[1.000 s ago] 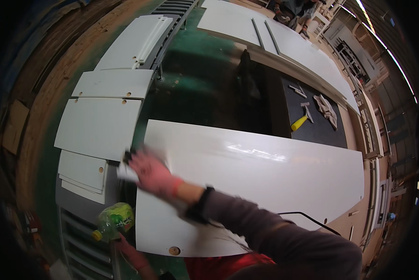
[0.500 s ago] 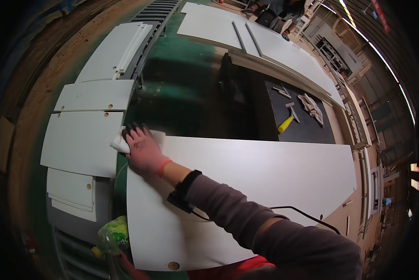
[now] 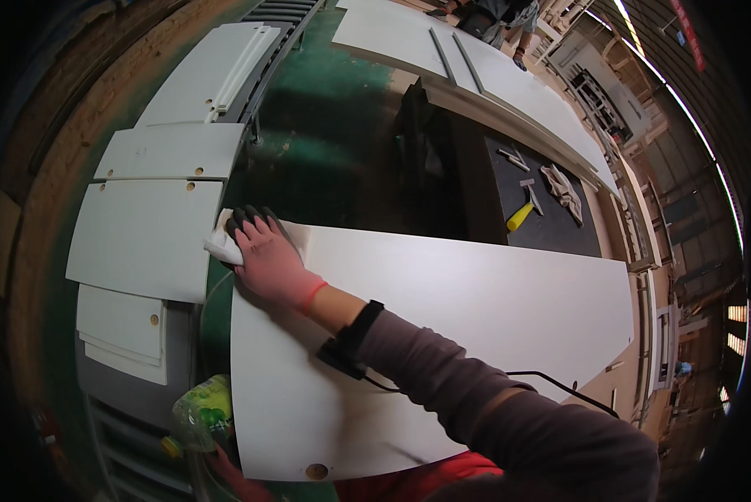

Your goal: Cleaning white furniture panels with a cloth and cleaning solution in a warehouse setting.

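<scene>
1. Right hand (image 3: 268,258), pink-gloved, grips a bunched white cloth (image 3: 222,246) at the far-left corner of a large, flat white panel (image 3: 476,293), seemingly to keep it pressed there.
2. Left hand (image 3: 232,473), partly hidden, grips a green-labelled clear plastic bottle (image 3: 204,414) beside the panel, presumably leaving its top free.
3. Count: one cloth, one bottle, two slim grey strips (image 3: 441,55) beyond.

A dark tabletop (image 3: 559,238) bears a yellow-handled tool (image 3: 520,217) and crumpled fabric (image 3: 564,197).
</scene>
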Available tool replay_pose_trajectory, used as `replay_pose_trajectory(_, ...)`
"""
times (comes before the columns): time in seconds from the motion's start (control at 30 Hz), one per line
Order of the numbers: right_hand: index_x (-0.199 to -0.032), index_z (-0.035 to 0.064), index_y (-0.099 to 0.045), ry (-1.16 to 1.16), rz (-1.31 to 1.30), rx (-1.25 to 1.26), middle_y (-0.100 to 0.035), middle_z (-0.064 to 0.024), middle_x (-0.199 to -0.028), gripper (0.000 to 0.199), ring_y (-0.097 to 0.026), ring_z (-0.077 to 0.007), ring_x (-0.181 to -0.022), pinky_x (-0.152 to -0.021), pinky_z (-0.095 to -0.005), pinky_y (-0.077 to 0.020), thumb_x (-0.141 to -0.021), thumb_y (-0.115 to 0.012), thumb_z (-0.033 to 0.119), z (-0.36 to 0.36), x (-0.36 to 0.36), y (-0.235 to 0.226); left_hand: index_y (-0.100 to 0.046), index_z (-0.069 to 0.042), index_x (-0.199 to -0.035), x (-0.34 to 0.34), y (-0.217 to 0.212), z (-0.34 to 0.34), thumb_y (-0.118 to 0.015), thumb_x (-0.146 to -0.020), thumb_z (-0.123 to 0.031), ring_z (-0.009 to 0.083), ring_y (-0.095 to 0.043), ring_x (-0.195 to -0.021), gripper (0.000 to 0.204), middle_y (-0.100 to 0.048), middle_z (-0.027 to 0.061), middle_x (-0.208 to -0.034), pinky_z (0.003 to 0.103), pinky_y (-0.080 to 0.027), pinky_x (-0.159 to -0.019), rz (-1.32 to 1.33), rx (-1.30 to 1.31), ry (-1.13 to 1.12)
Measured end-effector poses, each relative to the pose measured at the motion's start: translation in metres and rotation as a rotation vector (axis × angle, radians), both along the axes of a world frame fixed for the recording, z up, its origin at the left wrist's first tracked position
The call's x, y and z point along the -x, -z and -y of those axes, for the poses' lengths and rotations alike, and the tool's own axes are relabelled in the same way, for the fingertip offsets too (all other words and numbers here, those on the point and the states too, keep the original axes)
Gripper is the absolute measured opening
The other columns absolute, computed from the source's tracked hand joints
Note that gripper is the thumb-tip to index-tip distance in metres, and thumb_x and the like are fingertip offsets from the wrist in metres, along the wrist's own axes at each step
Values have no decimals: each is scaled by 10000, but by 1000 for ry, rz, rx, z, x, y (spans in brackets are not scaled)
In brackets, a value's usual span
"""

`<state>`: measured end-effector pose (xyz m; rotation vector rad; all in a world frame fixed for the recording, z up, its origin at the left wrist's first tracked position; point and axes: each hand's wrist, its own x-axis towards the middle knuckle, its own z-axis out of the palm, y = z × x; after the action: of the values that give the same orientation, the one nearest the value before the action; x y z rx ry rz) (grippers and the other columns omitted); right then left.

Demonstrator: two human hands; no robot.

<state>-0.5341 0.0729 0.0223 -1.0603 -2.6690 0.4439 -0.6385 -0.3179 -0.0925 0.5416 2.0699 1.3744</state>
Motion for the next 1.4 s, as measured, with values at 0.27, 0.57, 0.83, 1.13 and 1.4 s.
replay_pose_trajectory(0.27, -1240, -66, -407, -360, -81, 149, -377, -225, -1331, 673, -325, -353, -1273, -1107, -469, -179, -710, -641, 276, 133, -29, -13, -378, 43, -1301, -2, -8, 0, -457, -940, -297, 319, -436, -1181, 502, -421, 231, -1289, 424, -354, -985, -56, -75, 8)
replay_pose_trajectory(0.57, -1207, -22, -449, -346, -39, 105, -439, -222, -1263, 647, -407, -366, -1197, -1097, -475, -198, -693, -667, 304, 95, -24, -16, -384, -21, -1323, -8, 5, 8, -505, -901, -276, 372, -439, -1184, 507, -416, 261, -1264, 444, -363, -986, -265, 31, 38)
replay_pose_trajectory(0.83, -1247, -7, -431, 26, 84, -178, -472, -189, -1259, 581, -390, -330, -1229, -1090, -466, -208, -792, -598, 313, 4, 5, 5, -382, -42, -1336, -19, -14, -5, -578, -877, -205, 375, -409, -1224, 526, -344, 259, -1356, 429, -342, -1027, -631, 237, 25)
replay_pose_trajectory(1.13, -1251, 25, -461, -1052, 163, 296, -439, -135, -1310, 577, -387, -283, -1238, -1063, -487, -246, -745, -586, 272, 277, -23, 6, -387, 2, -1312, 28, -6, 62, -550, -905, -219, 202, -503, -1128, 490, -459, 129, -1279, 333, -409, -966, 66, -224, -627)
replay_pose_trajectory(1.4, -1081, -13, -504, -278, -81, -214, -532, -178, -1072, 470, -498, -351, -1016, -1001, -456, -329, -680, -671, 166, 98, -32, 3, -382, 6, -1309, 32, -33, 117, -577, -883, -196, 190, -528, -1065, 510, -482, 114, -1240, 321, -435, -913, 30, -227, -707)
